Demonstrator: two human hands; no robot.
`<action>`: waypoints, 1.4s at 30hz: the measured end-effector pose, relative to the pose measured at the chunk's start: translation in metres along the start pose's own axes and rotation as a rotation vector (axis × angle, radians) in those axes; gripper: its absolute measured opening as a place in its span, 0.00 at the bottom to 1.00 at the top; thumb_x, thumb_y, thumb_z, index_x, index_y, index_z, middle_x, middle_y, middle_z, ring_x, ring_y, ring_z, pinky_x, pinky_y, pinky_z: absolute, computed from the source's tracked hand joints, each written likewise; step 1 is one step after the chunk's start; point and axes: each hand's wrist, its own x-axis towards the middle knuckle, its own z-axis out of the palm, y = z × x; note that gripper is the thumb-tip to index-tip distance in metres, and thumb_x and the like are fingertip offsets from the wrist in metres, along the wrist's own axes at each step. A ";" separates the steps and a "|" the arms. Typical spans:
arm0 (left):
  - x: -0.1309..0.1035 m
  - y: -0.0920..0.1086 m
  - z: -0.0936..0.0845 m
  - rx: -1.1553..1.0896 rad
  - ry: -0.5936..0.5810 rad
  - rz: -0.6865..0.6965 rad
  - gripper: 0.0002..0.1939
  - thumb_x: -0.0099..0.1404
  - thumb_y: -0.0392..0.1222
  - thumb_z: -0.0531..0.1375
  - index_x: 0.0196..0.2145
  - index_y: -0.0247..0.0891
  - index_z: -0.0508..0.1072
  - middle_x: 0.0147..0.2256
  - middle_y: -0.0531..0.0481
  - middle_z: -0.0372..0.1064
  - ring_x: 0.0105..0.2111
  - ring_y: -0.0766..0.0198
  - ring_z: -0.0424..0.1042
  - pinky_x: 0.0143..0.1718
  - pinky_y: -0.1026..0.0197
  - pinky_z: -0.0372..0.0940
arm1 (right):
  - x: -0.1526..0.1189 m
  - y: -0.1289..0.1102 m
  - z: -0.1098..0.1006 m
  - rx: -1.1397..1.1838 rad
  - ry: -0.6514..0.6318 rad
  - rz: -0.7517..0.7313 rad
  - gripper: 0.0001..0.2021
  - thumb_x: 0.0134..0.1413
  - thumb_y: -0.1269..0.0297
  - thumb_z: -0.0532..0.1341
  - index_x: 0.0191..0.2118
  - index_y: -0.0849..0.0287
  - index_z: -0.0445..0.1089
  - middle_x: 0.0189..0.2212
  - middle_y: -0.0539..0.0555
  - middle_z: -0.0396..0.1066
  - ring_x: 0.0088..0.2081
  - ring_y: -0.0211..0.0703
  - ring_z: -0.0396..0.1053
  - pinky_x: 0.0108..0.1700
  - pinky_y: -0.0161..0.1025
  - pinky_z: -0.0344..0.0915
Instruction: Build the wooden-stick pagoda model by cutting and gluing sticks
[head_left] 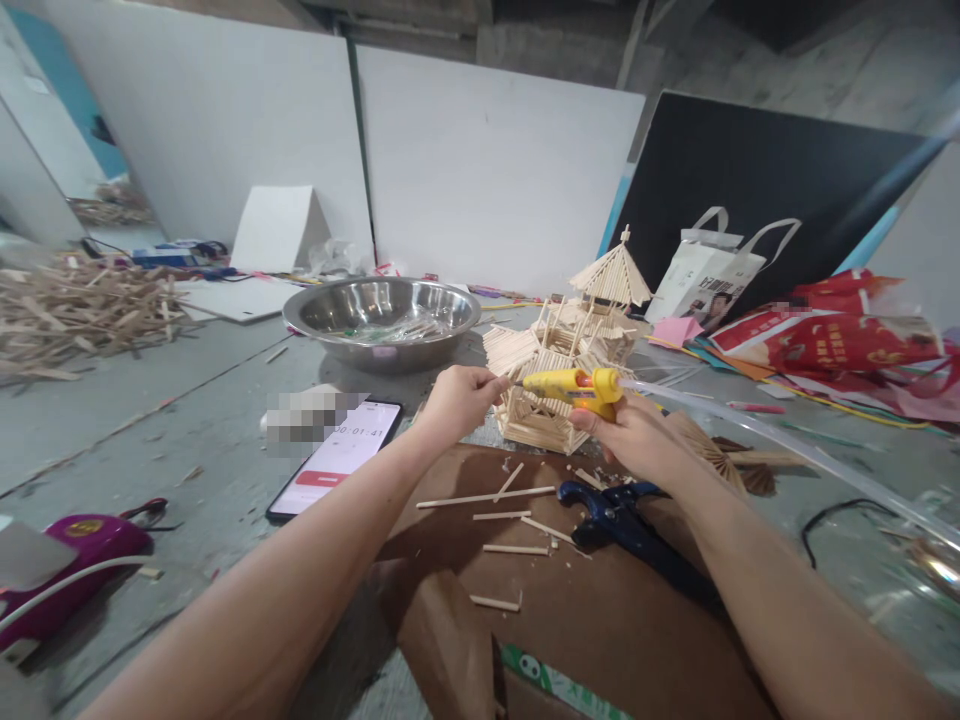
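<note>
My right hand [626, 428] is wrapped round the handle of a yellow glue gun [570, 386], its nozzle pointing left. A long clear glue stick [697, 398] runs out of the gun's back. At the nozzle tip, my left hand [469, 400] is closed in a pinch; what its fingers hold is too small to make out. Just behind both hands stands a pagoda-like model [544, 425] of thin wooden sticks with pointed roofs. Loose short sticks [516, 549] and a blue cutter [637, 530] lie on a brown sheet [600, 630] in front.
A phone [335, 462] showing a timer lies left of my left hand. Behind it is a steel basin [382, 320]. Wood sticks [82, 310] are piled far left, near a purple power socket [82, 570]. Red packages [832, 335] and a white bag [705, 275] are at right.
</note>
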 end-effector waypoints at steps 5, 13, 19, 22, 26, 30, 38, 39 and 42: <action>0.000 0.000 0.000 -0.015 -0.006 -0.005 0.17 0.53 0.50 0.52 0.19 0.35 0.71 0.09 0.55 0.57 0.13 0.72 0.55 0.17 0.68 0.50 | -0.001 0.003 0.000 0.023 0.008 -0.021 0.22 0.50 0.53 0.49 0.11 0.57 0.56 0.08 0.47 0.57 0.18 0.37 0.60 0.24 0.35 0.55; 0.000 0.000 0.000 -0.005 -0.005 -0.013 0.17 0.54 0.50 0.52 0.19 0.35 0.70 0.09 0.55 0.57 0.13 0.72 0.54 0.18 0.67 0.50 | -0.001 0.004 0.002 0.021 0.037 -0.042 0.20 0.50 0.53 0.50 0.13 0.56 0.59 0.08 0.47 0.56 0.16 0.37 0.59 0.23 0.35 0.55; 0.000 0.000 0.000 -0.004 0.002 -0.011 0.17 0.53 0.50 0.52 0.19 0.35 0.70 0.09 0.56 0.56 0.12 0.72 0.54 0.18 0.67 0.49 | -0.001 0.002 0.000 -0.001 0.037 0.005 0.20 0.49 0.53 0.51 0.12 0.56 0.57 0.07 0.47 0.55 0.15 0.37 0.59 0.22 0.35 0.55; 0.001 0.000 0.000 -0.009 0.001 -0.007 0.17 0.53 0.50 0.52 0.18 0.35 0.70 0.09 0.55 0.57 0.12 0.72 0.55 0.18 0.67 0.50 | -0.001 0.004 -0.001 0.057 0.016 0.053 0.19 0.49 0.52 0.50 0.14 0.57 0.59 0.07 0.46 0.57 0.14 0.36 0.59 0.22 0.35 0.56; 0.000 0.001 -0.001 -0.014 -0.004 -0.005 0.17 0.53 0.50 0.52 0.19 0.35 0.71 0.09 0.55 0.58 0.12 0.72 0.55 0.18 0.67 0.50 | -0.001 0.008 -0.002 0.160 -0.017 0.092 0.20 0.48 0.49 0.49 0.16 0.57 0.60 0.08 0.47 0.59 0.14 0.35 0.59 0.22 0.34 0.58; -0.001 0.002 -0.002 -0.001 -0.007 -0.020 0.17 0.53 0.50 0.52 0.19 0.35 0.71 0.09 0.54 0.58 0.13 0.71 0.56 0.18 0.67 0.50 | 0.000 0.009 -0.001 0.171 -0.025 0.082 0.21 0.48 0.48 0.48 0.15 0.57 0.59 0.08 0.47 0.59 0.14 0.35 0.59 0.22 0.34 0.58; 0.000 0.001 0.003 0.026 -0.001 -0.006 0.18 0.54 0.49 0.51 0.18 0.35 0.70 0.09 0.54 0.58 0.13 0.70 0.58 0.19 0.66 0.51 | 0.001 0.005 0.003 0.036 0.019 0.027 0.21 0.49 0.52 0.50 0.11 0.56 0.56 0.07 0.47 0.57 0.16 0.37 0.59 0.23 0.35 0.55; 0.000 0.001 0.003 0.034 0.000 -0.001 0.18 0.54 0.49 0.51 0.18 0.35 0.70 0.09 0.54 0.58 0.14 0.70 0.58 0.19 0.66 0.51 | 0.002 0.004 0.003 0.021 0.027 0.018 0.21 0.49 0.52 0.51 0.11 0.56 0.57 0.07 0.47 0.56 0.16 0.38 0.59 0.23 0.35 0.55; 0.000 0.001 0.003 0.044 0.001 0.000 0.18 0.54 0.49 0.51 0.18 0.35 0.70 0.09 0.54 0.59 0.14 0.69 0.59 0.20 0.66 0.51 | 0.002 0.000 0.002 -0.003 0.067 0.002 0.19 0.48 0.52 0.51 0.13 0.56 0.60 0.08 0.47 0.56 0.17 0.39 0.60 0.23 0.35 0.55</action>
